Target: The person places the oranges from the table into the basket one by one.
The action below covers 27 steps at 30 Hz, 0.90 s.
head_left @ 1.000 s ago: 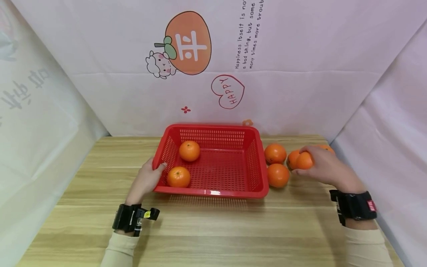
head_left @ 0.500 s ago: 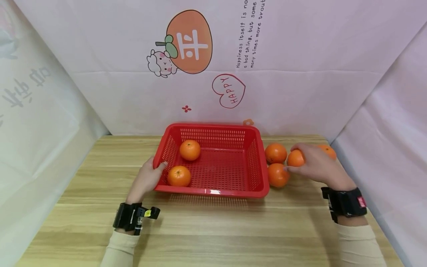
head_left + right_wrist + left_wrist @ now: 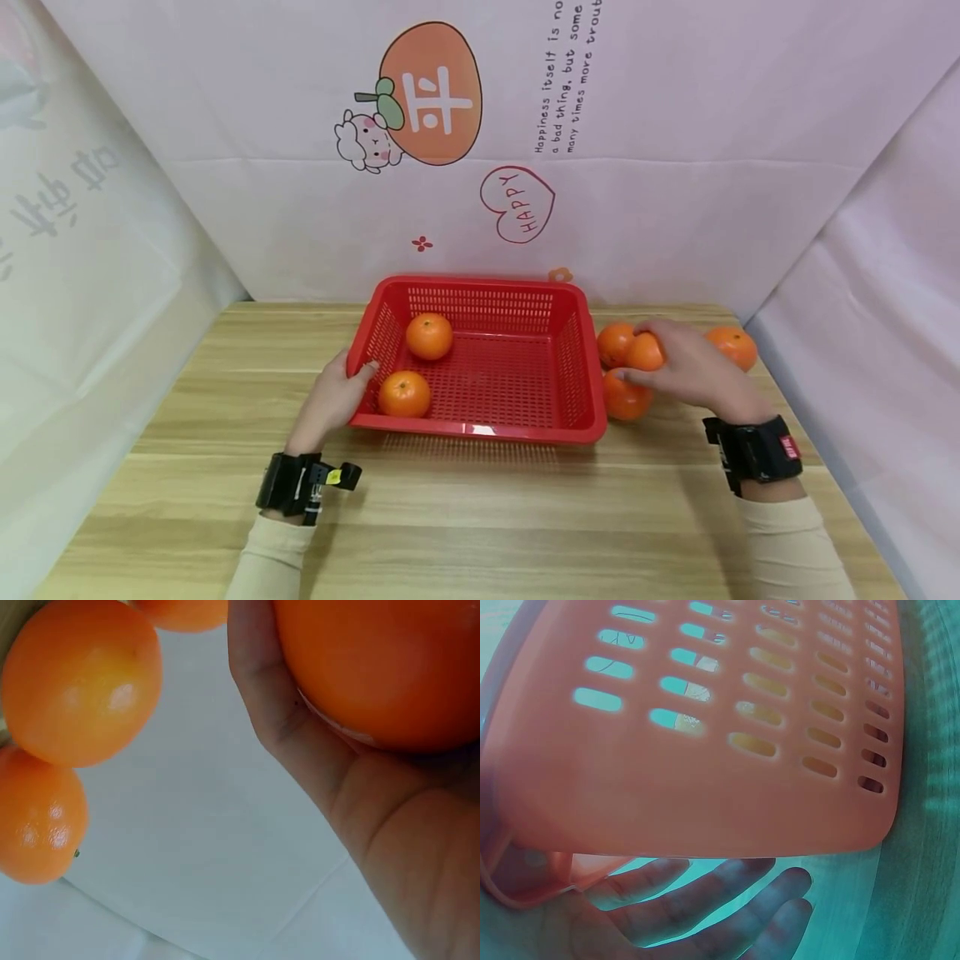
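The red basket (image 3: 540, 434) sits near the back of the wood-grained counter (image 3: 480, 533), its long sides running left to right. The left hand (image 3: 333, 397) grips the basket's left end, with the thumb over the rim and the fingers on the outer side; the left wrist view shows those fingers spread just past the slotted wall. Inside the basket, toward its left end, lie two oranges: a rear orange (image 3: 429, 337) and a front orange (image 3: 405, 394), close to each other.

To the right of the basket, the right hand (image 3: 686, 367) holds an orange, the gripped orange (image 3: 647, 352), with fingers and thumb curled around it. Whether this fruit touches its neighbours cannot be told. Just beside the basket's right wall are two more, an upper loose orange (image 3: 613, 340) toward the back and a lower loose orange (image 3: 627, 400) toward the front, each partly covered in the head view. A far orange (image 3: 732, 346) lies farthest from the basket, beyond the right hand.

Behind the basket hangs a pale cloth (image 3: 675, 125), printed with a heart (image 3: 517, 204) reading "HAPPY" and, higher, a large orange fruit shape (image 3: 431, 92). Black wrist straps (image 3: 761, 454) and beige sleeves (image 3: 787, 537) show nearer the viewer than the basket.
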Each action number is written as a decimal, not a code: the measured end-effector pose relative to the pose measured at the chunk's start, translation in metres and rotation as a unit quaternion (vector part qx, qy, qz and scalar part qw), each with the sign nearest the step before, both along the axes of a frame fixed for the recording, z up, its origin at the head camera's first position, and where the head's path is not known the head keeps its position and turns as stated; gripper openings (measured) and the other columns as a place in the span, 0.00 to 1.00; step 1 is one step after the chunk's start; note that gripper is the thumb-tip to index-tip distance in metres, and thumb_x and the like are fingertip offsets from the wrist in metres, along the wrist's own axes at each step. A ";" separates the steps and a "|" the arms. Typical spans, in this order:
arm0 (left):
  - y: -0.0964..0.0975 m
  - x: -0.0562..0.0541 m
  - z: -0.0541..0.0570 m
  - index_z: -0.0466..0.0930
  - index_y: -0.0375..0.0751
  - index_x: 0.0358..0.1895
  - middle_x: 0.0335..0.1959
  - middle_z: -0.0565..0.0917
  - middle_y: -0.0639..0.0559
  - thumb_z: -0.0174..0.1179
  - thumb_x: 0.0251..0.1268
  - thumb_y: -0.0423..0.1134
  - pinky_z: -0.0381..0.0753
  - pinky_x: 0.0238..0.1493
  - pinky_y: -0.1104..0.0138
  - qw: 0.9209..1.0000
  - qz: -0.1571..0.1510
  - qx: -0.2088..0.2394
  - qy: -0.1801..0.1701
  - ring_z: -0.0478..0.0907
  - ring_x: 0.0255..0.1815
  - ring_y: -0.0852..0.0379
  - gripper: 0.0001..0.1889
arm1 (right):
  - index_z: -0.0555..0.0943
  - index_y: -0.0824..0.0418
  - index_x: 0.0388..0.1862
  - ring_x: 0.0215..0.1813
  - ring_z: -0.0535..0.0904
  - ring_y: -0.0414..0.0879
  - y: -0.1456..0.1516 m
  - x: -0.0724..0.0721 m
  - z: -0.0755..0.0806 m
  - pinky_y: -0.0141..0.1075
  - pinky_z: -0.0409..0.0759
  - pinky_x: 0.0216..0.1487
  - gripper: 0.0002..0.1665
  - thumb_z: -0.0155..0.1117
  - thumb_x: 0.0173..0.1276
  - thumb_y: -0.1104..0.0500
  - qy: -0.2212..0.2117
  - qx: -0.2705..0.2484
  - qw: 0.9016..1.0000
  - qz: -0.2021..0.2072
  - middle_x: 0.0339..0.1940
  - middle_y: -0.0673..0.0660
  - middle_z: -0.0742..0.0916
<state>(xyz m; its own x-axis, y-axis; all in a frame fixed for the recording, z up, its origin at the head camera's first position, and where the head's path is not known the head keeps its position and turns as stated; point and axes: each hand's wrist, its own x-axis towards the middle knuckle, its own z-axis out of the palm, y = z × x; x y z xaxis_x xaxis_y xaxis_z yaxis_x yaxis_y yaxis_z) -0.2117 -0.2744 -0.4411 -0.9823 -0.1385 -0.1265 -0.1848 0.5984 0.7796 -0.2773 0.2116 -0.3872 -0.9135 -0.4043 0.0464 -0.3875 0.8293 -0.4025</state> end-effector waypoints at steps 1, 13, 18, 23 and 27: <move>0.000 0.000 0.000 0.68 0.36 0.73 0.59 0.84 0.37 0.49 0.84 0.50 0.78 0.45 0.65 1.000 0.000 0.001 0.000 0.83 0.49 0.47 0.26 | 0.76 0.60 0.59 0.45 0.82 0.50 -0.001 0.000 0.000 0.39 0.82 0.41 0.34 0.77 0.64 0.43 -0.002 -0.001 1.000 0.000 0.47 0.56 0.87; 0.000 0.001 0.000 0.68 0.36 0.72 0.60 0.84 0.36 0.49 0.84 0.49 0.80 0.47 0.64 1.000 0.001 0.004 -0.001 0.84 0.50 0.47 0.25 | 0.75 0.58 0.65 0.49 0.82 0.51 -0.014 0.000 0.000 0.38 0.82 0.42 0.43 0.73 0.64 0.31 -0.015 -0.015 1.000 0.000 0.49 0.55 0.86; 0.000 0.000 -0.001 0.68 0.36 0.73 0.60 0.84 0.36 0.49 0.84 0.49 0.81 0.47 0.64 1.000 0.000 0.004 0.001 0.85 0.50 0.47 0.26 | 0.76 0.56 0.65 0.48 0.82 0.49 -0.019 -0.001 0.000 0.39 0.82 0.43 0.43 0.71 0.64 0.28 -0.013 -0.024 1.000 0.004 0.48 0.52 0.86; 0.000 0.000 0.000 0.68 0.36 0.72 0.60 0.84 0.36 0.49 0.84 0.49 0.80 0.46 0.64 1.000 0.000 0.001 0.003 0.84 0.50 0.47 0.25 | 0.78 0.55 0.63 0.46 0.82 0.48 -0.024 -0.002 0.001 0.39 0.81 0.43 0.42 0.70 0.64 0.27 -0.012 -0.023 1.000 0.009 0.46 0.51 0.86; 0.001 0.000 0.000 0.69 0.36 0.72 0.59 0.84 0.36 0.49 0.84 0.49 0.79 0.45 0.65 1.000 0.001 0.002 0.001 0.84 0.49 0.47 0.25 | 0.77 0.55 0.60 0.45 0.81 0.48 -0.028 -0.004 0.000 0.38 0.81 0.41 0.39 0.72 0.64 0.29 -0.017 -0.027 0.999 0.014 0.44 0.52 0.86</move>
<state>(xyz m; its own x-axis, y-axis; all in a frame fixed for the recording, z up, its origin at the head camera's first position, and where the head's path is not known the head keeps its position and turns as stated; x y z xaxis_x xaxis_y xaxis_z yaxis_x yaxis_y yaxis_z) -0.2115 -0.2739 -0.4412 -0.9825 -0.1390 -0.1243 -0.1832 0.5954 0.7822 -0.2816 0.1831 -0.3869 -0.9034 -0.4272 0.0378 -0.3952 0.7952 -0.4599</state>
